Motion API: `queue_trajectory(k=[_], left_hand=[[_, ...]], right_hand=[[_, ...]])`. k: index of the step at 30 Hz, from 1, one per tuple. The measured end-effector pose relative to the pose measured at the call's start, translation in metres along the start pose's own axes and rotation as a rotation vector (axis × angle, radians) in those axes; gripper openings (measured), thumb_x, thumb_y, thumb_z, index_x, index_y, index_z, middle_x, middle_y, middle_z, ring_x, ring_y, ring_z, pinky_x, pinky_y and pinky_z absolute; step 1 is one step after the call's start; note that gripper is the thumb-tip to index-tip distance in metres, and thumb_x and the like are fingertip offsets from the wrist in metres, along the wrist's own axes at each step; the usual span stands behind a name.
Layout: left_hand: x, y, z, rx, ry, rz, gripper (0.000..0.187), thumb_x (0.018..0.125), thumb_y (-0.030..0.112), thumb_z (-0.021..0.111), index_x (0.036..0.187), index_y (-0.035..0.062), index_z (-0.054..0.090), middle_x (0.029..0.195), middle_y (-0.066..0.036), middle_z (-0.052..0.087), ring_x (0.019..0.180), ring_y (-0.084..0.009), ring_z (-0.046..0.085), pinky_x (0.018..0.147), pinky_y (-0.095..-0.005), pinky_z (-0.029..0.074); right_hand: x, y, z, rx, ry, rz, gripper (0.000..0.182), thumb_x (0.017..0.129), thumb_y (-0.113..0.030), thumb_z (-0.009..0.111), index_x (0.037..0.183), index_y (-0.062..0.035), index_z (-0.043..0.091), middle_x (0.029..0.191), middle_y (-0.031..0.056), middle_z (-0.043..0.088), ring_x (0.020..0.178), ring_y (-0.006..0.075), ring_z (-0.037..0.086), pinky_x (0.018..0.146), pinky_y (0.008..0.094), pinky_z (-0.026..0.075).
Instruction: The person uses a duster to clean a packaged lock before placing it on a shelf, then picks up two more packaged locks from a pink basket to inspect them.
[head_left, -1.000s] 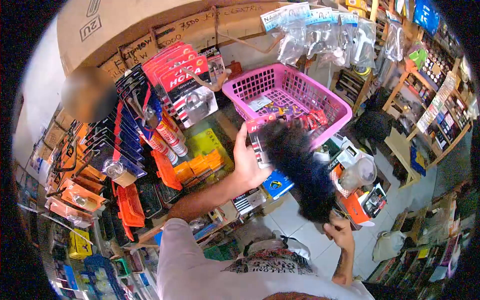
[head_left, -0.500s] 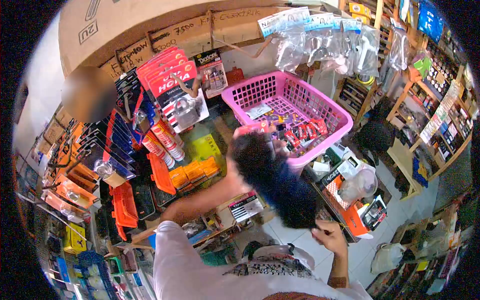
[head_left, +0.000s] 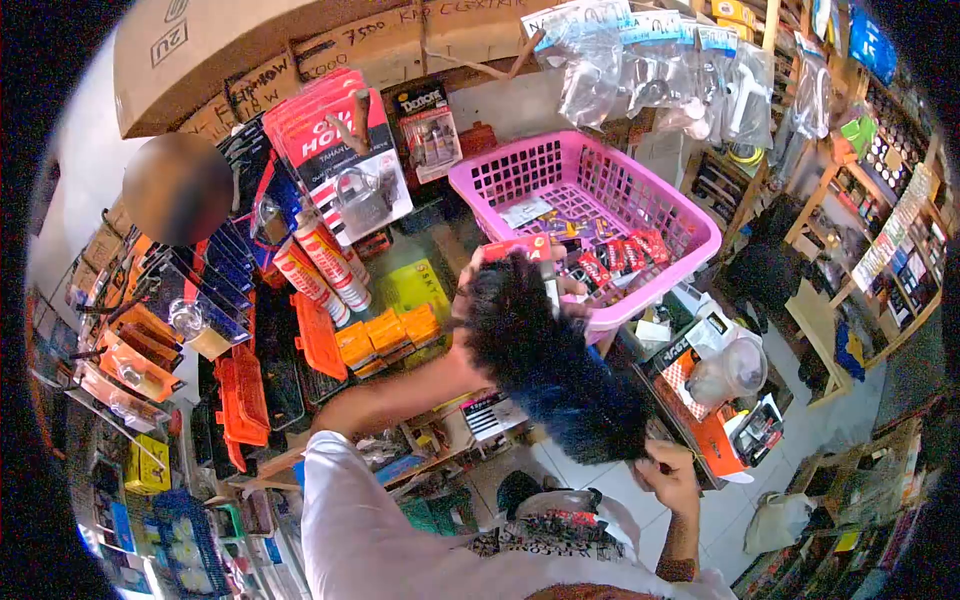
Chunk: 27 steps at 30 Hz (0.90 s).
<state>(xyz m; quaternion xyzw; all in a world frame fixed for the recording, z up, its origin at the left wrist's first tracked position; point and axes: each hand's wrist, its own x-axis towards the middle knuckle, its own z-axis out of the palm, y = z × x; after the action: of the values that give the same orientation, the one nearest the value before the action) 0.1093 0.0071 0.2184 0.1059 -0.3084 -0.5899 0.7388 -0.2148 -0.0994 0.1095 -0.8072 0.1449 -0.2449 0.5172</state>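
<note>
A fluffy black and dark-blue duster [head_left: 560, 370] slants across the middle of the view. Its lower right end meets my right hand [head_left: 668, 475], whose fingers are closed round it. Beyond the duster, beside the pink basket [head_left: 690, 262], my left hand [head_left: 466, 292] grips a red-topped package [head_left: 518, 248]; the duster hides most of this hand and the package's lower part. Small red packets [head_left: 625, 257] and a white packet [head_left: 525, 211] lie inside the basket.
Left of my left arm stand red-and-white tubes [head_left: 328, 262], orange boxes [head_left: 385, 335] and an orange case [head_left: 243, 400]. Carded padlocks [head_left: 355, 195] hang above them. An orange-and-white box [head_left: 705, 430] lies right of the duster. Bagged parts [head_left: 590, 85] hang at the top.
The duster's lower part appears slightly further right, along with my right hand. More of the red-topped package shows above the duster. The whole view has shifted a little.
</note>
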Motion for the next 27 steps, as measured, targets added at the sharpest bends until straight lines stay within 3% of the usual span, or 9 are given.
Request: queue_trajectory(k=[2, 7, 11, 14, 16, 18, 20, 24, 27], left_hand=[[0.0, -0.002, 0.022, -0.138, 0.441, 0.057, 0.083, 0.09, 0.068, 0.039, 0.142, 0.0037, 0.044, 0.127, -0.018, 0.06, 0.111, -0.0426, 0.059, 0.099, -0.0568, 0.045], [0.001, 0.007, -0.015, -0.008, -0.195, -0.101, 0.078, 0.09, 0.069, 0.037, 0.139, 0.009, 0.051, 0.136, -0.016, 0.056, 0.125, -0.0334, 0.053, 0.109, -0.0532, 0.037], [0.002, -0.003, 0.037, -0.052, 0.372, 0.1, 0.072, 0.092, 0.066, 0.036, 0.134, 0.0102, 0.055, 0.131, -0.015, 0.059, 0.124, -0.034, 0.054, 0.11, -0.053, 0.036], [-0.001, 0.006, 0.001, -0.054, -0.072, -0.068, 0.069, 0.092, 0.065, 0.036, 0.13, 0.0111, 0.057, 0.13, -0.013, 0.06, 0.115, -0.0319, 0.059, 0.106, -0.0513, 0.041], [0.0, 0.003, 0.044, -0.12, 0.435, 0.079, 0.077, 0.092, 0.066, 0.035, 0.139, 0.0061, 0.048, 0.127, -0.017, 0.061, 0.114, -0.0389, 0.059, 0.103, -0.0563, 0.042], [0.006, 0.002, 0.044, -0.113, 0.444, 0.162, 0.081, 0.091, 0.067, 0.034, 0.142, 0.0045, 0.044, 0.13, -0.019, 0.059, 0.117, -0.0402, 0.057, 0.105, -0.0563, 0.04], [0.003, 0.01, 0.012, -0.095, -0.134, -0.005, 0.078, 0.092, 0.066, 0.034, 0.139, 0.0055, 0.049, 0.132, -0.018, 0.058, 0.119, -0.0358, 0.058, 0.108, -0.0544, 0.038], [0.005, 0.006, 0.047, -0.178, 0.379, 0.162, 0.082, 0.091, 0.068, 0.034, 0.141, 0.0037, 0.043, 0.125, -0.027, 0.058, 0.118, -0.0406, 0.056, 0.106, -0.0569, 0.039], [-0.002, 0.009, 0.001, -0.055, -0.124, 0.052, 0.077, 0.092, 0.067, 0.032, 0.136, 0.0062, 0.051, 0.128, -0.021, 0.058, 0.118, -0.0367, 0.057, 0.106, -0.055, 0.04]], right_hand=[[0.001, -0.003, 0.001, 0.017, 0.037, 0.058, 0.02, 0.083, -0.006, 0.07, 0.07, 0.0038, 0.058, 0.065, 0.0038, 0.048, 0.061, 0.0147, 0.046, 0.056, 0.0308, 0.037], [-0.006, 0.008, 0.007, 0.066, -0.027, 0.159, 0.019, 0.081, -0.005, 0.072, 0.072, 0.0041, 0.058, 0.066, 0.006, 0.047, 0.062, 0.0153, 0.045, 0.068, 0.029, 0.046], [-0.004, 0.018, 0.007, 0.073, -0.087, 0.152, 0.016, 0.08, -0.007, 0.074, 0.078, 0.0043, 0.063, 0.072, 0.0075, 0.055, 0.063, 0.0155, 0.048, 0.071, 0.0296, 0.048], [0.0, 0.008, 0.011, 0.014, 0.005, 0.057, 0.015, 0.08, -0.006, 0.074, 0.082, 0.0045, 0.064, 0.077, 0.0086, 0.06, 0.064, 0.0154, 0.051, 0.067, 0.0297, 0.046], [0.0, 0.011, 0.013, 0.019, -0.031, 0.088, 0.015, 0.08, -0.007, 0.074, 0.082, 0.0042, 0.065, 0.078, 0.0087, 0.061, 0.063, 0.0152, 0.05, 0.062, 0.0305, 0.044], [0.0, 0.01, 0.015, 0.047, -0.064, 0.108, 0.015, 0.082, -0.008, 0.073, 0.08, 0.0036, 0.064, 0.077, 0.0083, 0.059, 0.062, 0.0154, 0.05, 0.059, 0.0313, 0.041], [0.005, 0.004, 0.017, 0.1, -0.093, 0.109, 0.019, 0.083, -0.01, 0.072, 0.076, 0.0027, 0.061, 0.073, 0.0072, 0.056, 0.061, 0.0161, 0.048, 0.057, 0.032, 0.038], [0.007, 0.007, 0.019, 0.088, -0.062, 0.037, 0.022, 0.085, -0.015, 0.072, 0.076, 0.0019, 0.062, 0.069, 0.0062, 0.054, 0.06, 0.0137, 0.048, 0.055, 0.0296, 0.036], [0.01, 0.003, 0.021, 0.155, -0.105, 0.095, 0.024, 0.086, -0.018, 0.071, 0.075, 0.0019, 0.061, 0.065, 0.0057, 0.053, 0.06, 0.0114, 0.047, 0.054, 0.0287, 0.036]])
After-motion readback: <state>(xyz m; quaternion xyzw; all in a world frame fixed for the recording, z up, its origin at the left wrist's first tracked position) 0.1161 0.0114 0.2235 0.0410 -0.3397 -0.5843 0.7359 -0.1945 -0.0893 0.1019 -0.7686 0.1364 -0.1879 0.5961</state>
